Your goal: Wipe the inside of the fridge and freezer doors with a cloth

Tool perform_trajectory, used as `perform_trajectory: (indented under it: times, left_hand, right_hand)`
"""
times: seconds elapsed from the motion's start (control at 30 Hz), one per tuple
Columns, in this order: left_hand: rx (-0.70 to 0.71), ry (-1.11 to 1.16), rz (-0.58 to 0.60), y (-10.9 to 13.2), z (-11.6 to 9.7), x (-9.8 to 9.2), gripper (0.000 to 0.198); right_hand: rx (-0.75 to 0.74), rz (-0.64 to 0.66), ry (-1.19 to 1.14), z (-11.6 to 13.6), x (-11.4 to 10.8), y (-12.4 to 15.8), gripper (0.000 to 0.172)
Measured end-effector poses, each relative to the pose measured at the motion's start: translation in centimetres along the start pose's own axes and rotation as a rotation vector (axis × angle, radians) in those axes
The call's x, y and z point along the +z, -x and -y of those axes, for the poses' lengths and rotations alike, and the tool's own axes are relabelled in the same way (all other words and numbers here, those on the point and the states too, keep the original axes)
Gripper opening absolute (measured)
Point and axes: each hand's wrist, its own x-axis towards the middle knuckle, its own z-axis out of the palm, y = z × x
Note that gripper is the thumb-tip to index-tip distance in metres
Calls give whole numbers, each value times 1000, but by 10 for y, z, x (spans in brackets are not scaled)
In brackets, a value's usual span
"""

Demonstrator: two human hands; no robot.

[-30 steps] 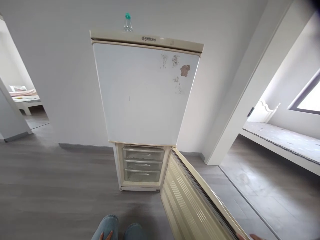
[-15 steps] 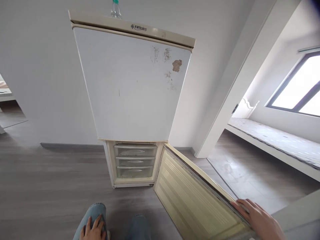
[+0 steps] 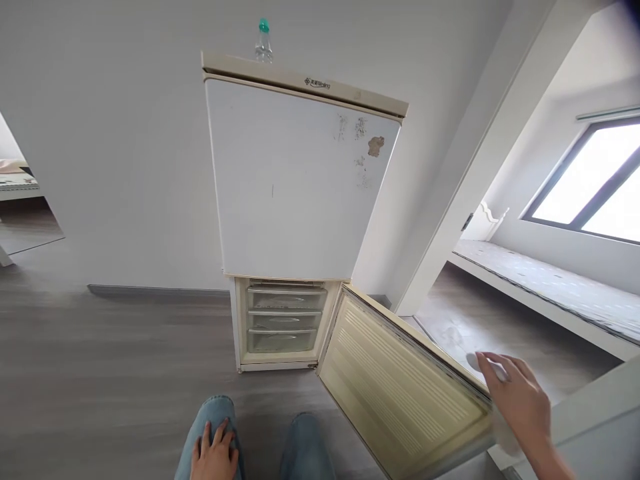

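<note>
The white fridge stands against the wall, its upper door closed and its lower door swung out to the right, inner face showing. Inside the lower compartment are three stacked clear drawers, pushed in. My right hand is by the free end of the lower door, its fingers pinched on what looks like a white cloth, partly hidden by the hand and blurred. On my left knee, in pale jeans, lies my left hand, fingers spread and holding nothing.
A clear bottle with a green cap stands on top of the fridge. To the right, a doorway frame leads to a room with a bed and a window. Another bed shows at the far left.
My right hand has lifted from the lower door's edge, and the white cloth now shows in its fingers. My left hand stays on my knee. The view has shifted, so the fridge appears further right.
</note>
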Motion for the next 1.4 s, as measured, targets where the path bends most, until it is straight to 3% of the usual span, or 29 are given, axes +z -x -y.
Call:
perform_trajectory:
  times: [0.07,0.13,0.23,0.33,0.43,0.5,0.53,0.63,0.8,0.97,1.07,1.17,1.3,1.4]
  left_hand:
    - [-2,91,18,3,-4,-3,47]
    - [16,252,84,5,-16,-7,48]
    - [113,509,299,8,-50,-19,46]
    - [320,874,453,20,-94,-42,55]
    - [447,1202,671,41,-127,-78,71]
    - [497,1415,762,54,-136,-102,78]
    - [434,1655,863,59,-137,-113,84]
    - [306,1978,879,63,-129,-133,79]
    - [124,1813,445,49,-118,-139,55]
    - [114,1708,291,42,-114,-164,48]
    - [138,1664,252,52,-115,-187,44]
    - [167,1604,285,70,-125,-198,45]
    - [203,1675,401,93,-145,-193,46]
    - [157,1781,500,99,-150,-183,46]
  right_hand:
    - [184,-7,-190,42,4,4,49]
    - [473,97,-523,91,8,13,55]
    - [747,259,-1000,164,12,37,58]
    - [839,451,-1220,220,19,65,53]
    - [846,545,-1293,250,27,90,50]
    - [841,597,-1324,260,32,102,49]
    - [829,620,-1338,262,34,107,49]
    - [733,699,-1358,264,37,119,46]
    - [588,817,-1285,256,38,130,49]
    - [579,813,-1258,239,44,140,58]
    - [639,825,-1221,235,48,147,62]
    - [728,933,-1225,243,52,158,57]
    - [830,1221,-1376,259,55,188,40]
    - [710,1353,-1436,259,52,215,39]
